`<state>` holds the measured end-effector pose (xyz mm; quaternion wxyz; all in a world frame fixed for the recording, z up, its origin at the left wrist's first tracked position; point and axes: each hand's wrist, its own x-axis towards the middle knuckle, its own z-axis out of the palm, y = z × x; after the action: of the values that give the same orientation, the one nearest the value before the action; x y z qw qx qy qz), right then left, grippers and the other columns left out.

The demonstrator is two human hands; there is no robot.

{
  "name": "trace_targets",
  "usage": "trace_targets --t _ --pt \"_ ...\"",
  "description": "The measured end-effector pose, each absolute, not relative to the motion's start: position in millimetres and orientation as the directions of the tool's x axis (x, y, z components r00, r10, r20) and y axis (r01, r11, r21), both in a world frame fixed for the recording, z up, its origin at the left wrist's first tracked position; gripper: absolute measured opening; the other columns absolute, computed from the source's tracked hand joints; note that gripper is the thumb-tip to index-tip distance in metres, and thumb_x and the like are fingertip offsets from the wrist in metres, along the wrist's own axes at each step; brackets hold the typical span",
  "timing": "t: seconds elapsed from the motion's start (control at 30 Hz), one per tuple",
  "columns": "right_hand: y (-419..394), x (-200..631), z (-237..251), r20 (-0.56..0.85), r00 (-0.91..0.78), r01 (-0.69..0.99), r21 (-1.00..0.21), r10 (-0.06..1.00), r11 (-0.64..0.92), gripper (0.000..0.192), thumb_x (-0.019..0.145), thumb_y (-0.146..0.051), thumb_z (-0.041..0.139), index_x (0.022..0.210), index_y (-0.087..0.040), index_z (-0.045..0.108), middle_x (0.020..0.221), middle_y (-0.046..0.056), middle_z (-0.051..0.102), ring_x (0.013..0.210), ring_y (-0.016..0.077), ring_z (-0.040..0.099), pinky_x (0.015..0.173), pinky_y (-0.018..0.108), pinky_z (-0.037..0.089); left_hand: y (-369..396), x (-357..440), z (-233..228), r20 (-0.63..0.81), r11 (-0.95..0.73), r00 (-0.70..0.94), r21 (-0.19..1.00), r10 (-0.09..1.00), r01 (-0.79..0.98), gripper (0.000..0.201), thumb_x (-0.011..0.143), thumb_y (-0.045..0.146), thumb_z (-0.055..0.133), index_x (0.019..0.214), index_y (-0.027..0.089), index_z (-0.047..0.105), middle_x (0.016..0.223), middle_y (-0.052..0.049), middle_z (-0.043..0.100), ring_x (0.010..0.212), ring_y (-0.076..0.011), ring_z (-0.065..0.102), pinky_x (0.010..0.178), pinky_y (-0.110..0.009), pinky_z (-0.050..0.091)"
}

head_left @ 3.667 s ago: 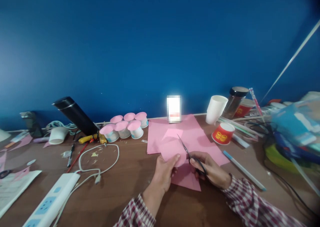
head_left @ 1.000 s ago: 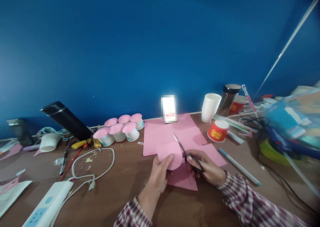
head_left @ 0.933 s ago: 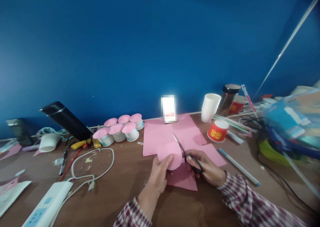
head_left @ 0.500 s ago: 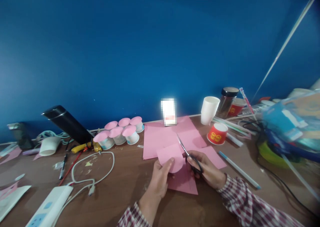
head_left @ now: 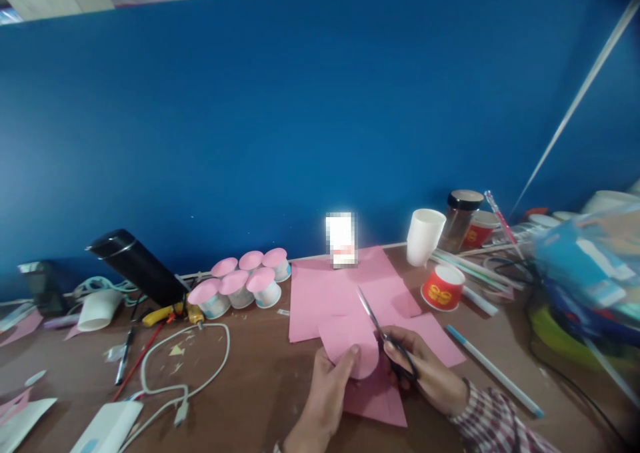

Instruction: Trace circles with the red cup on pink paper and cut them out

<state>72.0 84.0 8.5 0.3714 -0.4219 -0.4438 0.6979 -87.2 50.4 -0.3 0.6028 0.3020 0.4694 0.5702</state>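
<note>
Pink paper piece (head_left: 350, 350), rounded edge, held up just over the counter (head_left: 250, 386), near-centre, between both hands. Left hand (head_left: 330, 390) grips its near-left edge: thumb on top, fingers folded under, closed tight on the paper. Right hand (head_left: 425, 373) sits just right of the piece, fingers through the loops of black-handled scissors (head_left: 385, 336), curled closed on the handles. Blades run up and to the far-left along the piece's right edge, tip over the sheets behind; blades look nearly together, exact gap hard to read. Both wrists in plaid sleeves.

Under the hands: another pink offcut (head_left: 375, 403) flat on the counter. Just beyond: a spread of larger pink sheets (head_left: 320, 293) reaching back to the blue wall (head_left: 300, 120).

Left of the sheets: cluster of small cups with pink tops (head_left: 245, 283). Further left: black flask (head_left: 137, 266) leaning, white cable (head_left: 185, 366) looped on the counter, power strip (head_left: 107, 430) at the near-left edge, white cup on its side (head_left: 97, 306).

Right of the sheets: red paper cup (head_left: 443, 286), upside-down white cup (head_left: 425, 236) at the wall, dark-lidded jar (head_left: 463, 216) beside it, blue-capped pen (head_left: 493, 370) lying diagonal. Far right clutter is blurred.
</note>
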Motion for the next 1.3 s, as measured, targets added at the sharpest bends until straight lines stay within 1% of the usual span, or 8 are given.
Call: trace_targets --t 0.13,0.23,0.43,0.53,0.63,0.8,1.1,1.3 --pt "86.4 75.3 4.4 -0.263 -0.409 -0.14 -0.928 0.874 -0.345 0.047 0.071 -0.056 0.064 0.098 -0.019 0.056 0.051 -0.007 0.048 0.036 0.0044 0.039 0.032 0.014 0.024 48.6 -87.4 -1.8 -0.28 0.194 -0.138 0.876 0.95 -0.441 0.028 0.068 0.036 0.071 0.081 0.013 0.066 0.069 -0.004 0.066 0.058 -0.0118 0.055 0.056 -0.022 0.043" --pt "86.9 76.3 3.1 -0.275 -0.414 -0.145 -0.921 0.868 -0.361 0.048 0.072 -0.056 0.063 0.101 -0.019 0.055 0.051 -0.007 0.046 0.036 0.0045 0.038 0.032 0.015 0.023 48.9 -87.1 -3.1 -0.297 0.205 -0.1 0.83 0.949 -0.518 0.03 0.067 0.038 0.072 0.084 0.013 0.065 0.074 -0.006 0.067 0.066 -0.015 0.058 0.061 -0.024 0.044" --pt "84.9 77.6 0.9 -0.243 -0.483 -0.138 -0.927 0.841 -0.347 0.046 0.076 -0.055 0.06 0.101 -0.017 0.052 0.057 -0.004 0.051 0.039 0.0047 0.04 0.036 0.016 0.024 51.4 -96.6 12.5 -0.396 0.215 -0.199 0.781 0.896 -0.587 0.037 0.05 0.043 0.08 0.069 0.016 0.064 0.068 -0.006 0.066 0.068 -0.0191 0.059 0.066 -0.029 0.047" --pt "84.9 79.1 0.1 -0.221 -0.487 -0.154 -0.931 0.845 -0.332 0.045 0.079 -0.054 0.057 0.104 -0.017 0.051 0.06 -0.003 0.052 0.042 0.0055 0.042 0.036 0.016 0.026 53.3 -100.7 18.0 -0.427 0.262 -0.114 0.721 0.897 -0.641 0.033 0.045 0.035 0.084 0.067 0.018 0.066 0.065 -0.007 0.065 0.071 -0.022 0.061 0.069 -0.031 0.049" --pt "86.2 79.9 -1.1 -0.213 -0.531 -0.179 -0.918 0.82 -0.354 0.047 0.079 -0.055 0.056 0.106 -0.016 0.052 0.061 -0.002 0.052 0.041 0.005 0.04 0.035 0.015 0.027 55.2 -98.9 13.5 -0.446 0.25 -0.053 0.593 0.893 -0.765 0.03 0.055 0.039 0.078 0.073 0.019 0.064 0.069 -0.008 0.067 0.077 -0.0247 0.063 0.071 -0.036 0.049" --pt "87.9 79.8 -1.6 -0.189 -0.54 -0.238 -0.9 0.82 -0.364 0.049 0.077 -0.056 0.058 0.105 -0.016 0.054 0.061 -0.002 0.051 0.044 0.006 0.043 0.033 0.014 0.027 53.6 -95.4 5.9 -0.387 0.281 0.087 0.478 0.918 -0.832 0.019 0.068 0.027 0.07 0.082 0.015 0.064 0.077 -0.008 0.069 0.086 -0.0253 0.064 0.081 -0.039 0.046" --pt "85.8 78.4 2.4 -0.205 -0.557 -0.254 -0.881 0.805 -0.4 0.047 0.075 -0.056 0.06 0.102 -0.017 0.055 0.061 -0.002 0.052 0.043 0.0049 0.044 0.032 0.012 0.026 53.1 -94.1 9.4 -0.192 0.269 0.197 0.499 0.961 -0.824 0.022 0.075 0.024 0.062 0.092 0.011 0.066 0.088 -0.014 0.069 0.097 -0.0295 0.061 0.089 -0.043 0.042" --pt "86.7 78.1 -5.0 -0.176 -0.562 -0.276 -0.881 0.808 -0.384 0.048 0.075 -0.056 0.06 0.103 -0.017 0.055 0.061 -0.001 0.053 0.043 0.0058 0.044 0.032 0.013 0.029 54.0 -98.1 1.6 -0.19 0.273 0.201 0.525 0.961 -0.806 0.022 0.077 0.022 0.06 0.095 0.012 0.066 0.089 -0.013 0.069 0.096 -0.028 0.061 0.09 -0.043 0.041"
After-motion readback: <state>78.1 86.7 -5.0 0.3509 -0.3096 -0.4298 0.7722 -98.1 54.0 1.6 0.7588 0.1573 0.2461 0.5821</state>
